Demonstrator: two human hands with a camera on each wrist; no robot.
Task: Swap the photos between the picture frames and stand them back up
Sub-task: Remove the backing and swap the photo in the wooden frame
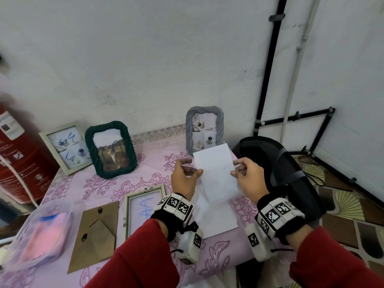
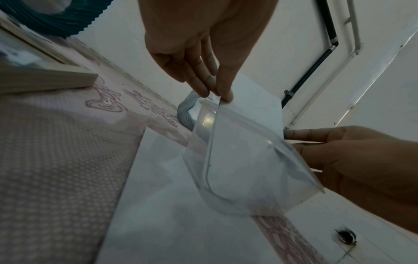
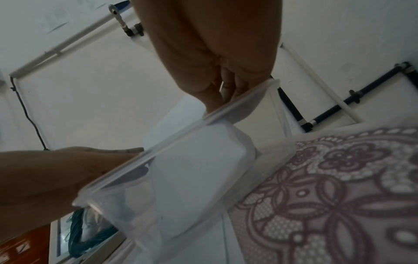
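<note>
White photo back [image 1: 216, 171] pinched between left hand [image 1: 184, 179] and right hand [image 1: 248, 179]; clear sleeve [image 2: 246, 167] underneath.

Grey frame [image 1: 204, 127] upright behind; bare cloth [image 1: 158, 165] left, seemingly passable.

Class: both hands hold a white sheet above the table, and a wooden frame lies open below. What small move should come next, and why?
Probably lower the white sheet, pinched by the left hand and right hand, into the open wooden frame: its brown backing board lies off beside it.
</note>
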